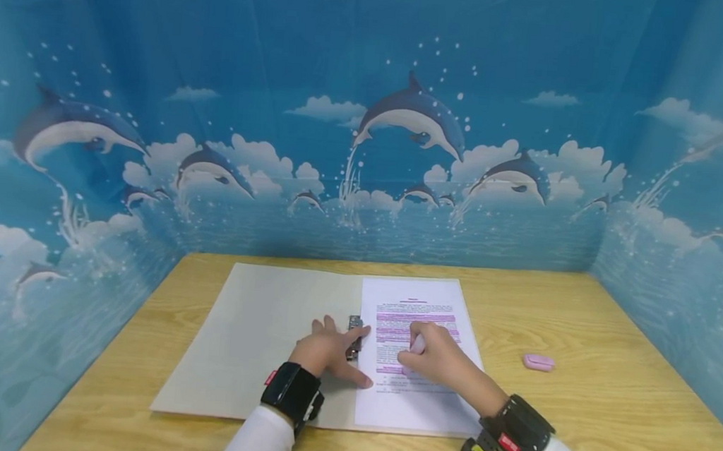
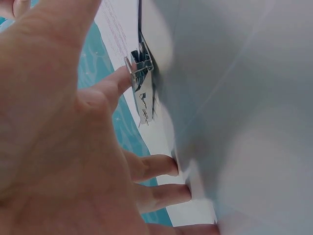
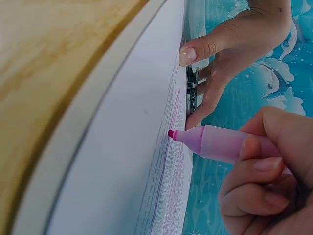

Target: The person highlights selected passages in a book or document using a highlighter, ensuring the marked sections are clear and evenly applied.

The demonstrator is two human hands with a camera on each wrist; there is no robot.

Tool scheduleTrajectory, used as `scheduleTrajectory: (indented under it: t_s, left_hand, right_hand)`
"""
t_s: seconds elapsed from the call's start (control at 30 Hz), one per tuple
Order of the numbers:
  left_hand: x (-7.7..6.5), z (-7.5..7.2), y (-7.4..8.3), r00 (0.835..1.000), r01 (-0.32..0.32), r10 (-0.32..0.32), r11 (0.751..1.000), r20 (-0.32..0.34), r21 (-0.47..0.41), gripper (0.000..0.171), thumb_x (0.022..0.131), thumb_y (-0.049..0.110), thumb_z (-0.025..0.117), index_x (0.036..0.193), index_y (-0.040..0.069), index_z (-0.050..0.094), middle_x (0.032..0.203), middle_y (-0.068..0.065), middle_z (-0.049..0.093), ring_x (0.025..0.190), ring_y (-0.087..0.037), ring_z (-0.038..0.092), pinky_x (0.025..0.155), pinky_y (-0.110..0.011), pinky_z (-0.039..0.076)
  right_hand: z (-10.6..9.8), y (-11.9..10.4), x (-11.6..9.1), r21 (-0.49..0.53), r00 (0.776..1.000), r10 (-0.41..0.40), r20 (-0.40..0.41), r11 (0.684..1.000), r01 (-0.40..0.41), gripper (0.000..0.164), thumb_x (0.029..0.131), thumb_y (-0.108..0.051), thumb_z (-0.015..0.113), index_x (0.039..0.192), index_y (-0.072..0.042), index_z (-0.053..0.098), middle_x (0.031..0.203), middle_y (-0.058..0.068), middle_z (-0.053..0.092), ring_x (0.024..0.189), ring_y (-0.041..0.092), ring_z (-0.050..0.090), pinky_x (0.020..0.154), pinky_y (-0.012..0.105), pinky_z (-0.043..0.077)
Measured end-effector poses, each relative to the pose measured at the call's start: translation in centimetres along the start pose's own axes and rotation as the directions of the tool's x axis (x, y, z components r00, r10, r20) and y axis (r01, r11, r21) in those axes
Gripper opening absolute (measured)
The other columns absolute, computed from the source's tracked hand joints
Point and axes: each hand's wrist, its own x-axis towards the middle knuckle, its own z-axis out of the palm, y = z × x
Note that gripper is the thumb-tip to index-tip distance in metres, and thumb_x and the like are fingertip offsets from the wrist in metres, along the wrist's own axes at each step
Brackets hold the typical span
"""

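My right hand (image 1: 440,359) grips a pink highlighter (image 3: 222,143), its magenta tip right at the printed text. The sheet of paper (image 1: 411,410) lies on the right side of an open pale folder (image 1: 264,331). Pink strokes cover several lines of text, in the upper paragraph and lower down. My left hand (image 1: 326,356) is spread over the folder's middle, with the thumb at the paper's left edge. Between its thumb and index finger shows the folder's metal clip (image 2: 142,73). The other fingertips rest on the folder's left side.
A pink highlighter cap (image 1: 538,362) lies on the wooden table (image 1: 608,415), right of the folder. Behind and at both sides hangs a blue curtain (image 1: 299,51) printed with dolphins. Each wrist wears a black camera band (image 1: 517,432).
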Motion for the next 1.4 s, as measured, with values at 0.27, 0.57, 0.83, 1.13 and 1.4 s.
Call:
scheduleTrajectory:
  t_s: [0.27,0.57,0.83,1.13,1.4]
  left_hand:
    - [-0.1,0.0,0.0,1.000,-0.001,0.001,1.000,0.001,0.000,0.100,0.054,0.066,0.075,0.142,0.038,0.037,0.152,-0.032,0.019,0.135,-0.051,0.018,0.096,-0.070,0.037]
    - [0.2,0.1,-0.2,1.000,-0.004,0.004,1.000,0.005,0.002,0.100,0.054,0.066,0.075,0.142,0.038,0.036,0.152,-0.032,0.018,0.135,-0.051,0.017,0.097,-0.071,0.035]
    - [0.2,0.2,-0.2,1.000,-0.018,0.018,1.000,0.005,-0.008,0.100,0.054,0.065,0.075,0.142,0.037,0.036,0.152,-0.033,0.016,0.136,-0.052,0.014,0.098,-0.070,0.035]
    - [-0.1,-0.3,-0.2,1.000,-0.027,0.027,1.000,-0.001,-0.015,0.100,0.056,0.064,0.075,0.143,0.037,0.035,0.153,-0.033,0.014,0.137,-0.051,0.013,0.099,-0.070,0.033]
    - [-0.1,-0.1,-0.1,1.000,-0.007,0.007,1.000,0.005,-0.028,0.101,0.054,0.063,0.077,0.143,0.037,0.035,0.153,-0.032,0.014,0.136,-0.051,0.014,0.097,-0.070,0.035]
  right_hand:
    - [0.0,-0.1,-0.1,-0.009,1.000,-0.004,0.001,1.000,0.004,0.021,0.071,-0.010,0.068,0.066,-0.008,0.047,0.054,-0.001,0.045,0.047,0.007,0.043,0.042,0.022,0.036]
    - [0.0,0.2,-0.1,-0.016,1.000,-0.017,0.003,1.000,0.017,0.022,0.072,-0.011,0.067,0.065,-0.009,0.046,0.052,-0.005,0.041,0.045,0.005,0.039,0.042,0.020,0.033]
    - [-1.6,1.1,-0.2,-0.006,0.995,-0.037,-0.090,0.999,0.036,0.019,0.072,-0.010,0.065,0.065,-0.012,0.047,0.051,-0.005,0.054,0.044,0.004,0.040,0.042,0.021,0.035]
    - [-3.4,2.4,-0.8,0.033,0.997,-0.002,-0.081,0.999,0.005,0.018,0.078,-0.011,0.066,0.070,-0.009,0.049,0.058,0.005,0.067,0.045,0.008,0.051,0.040,0.021,0.038]
    - [-3.7,3.0,-1.6,0.040,0.998,-0.012,-0.069,0.999,0.015,0.019,0.079,-0.011,0.066,0.071,-0.009,0.049,0.060,0.007,0.068,0.046,0.008,0.053,0.040,0.020,0.041]
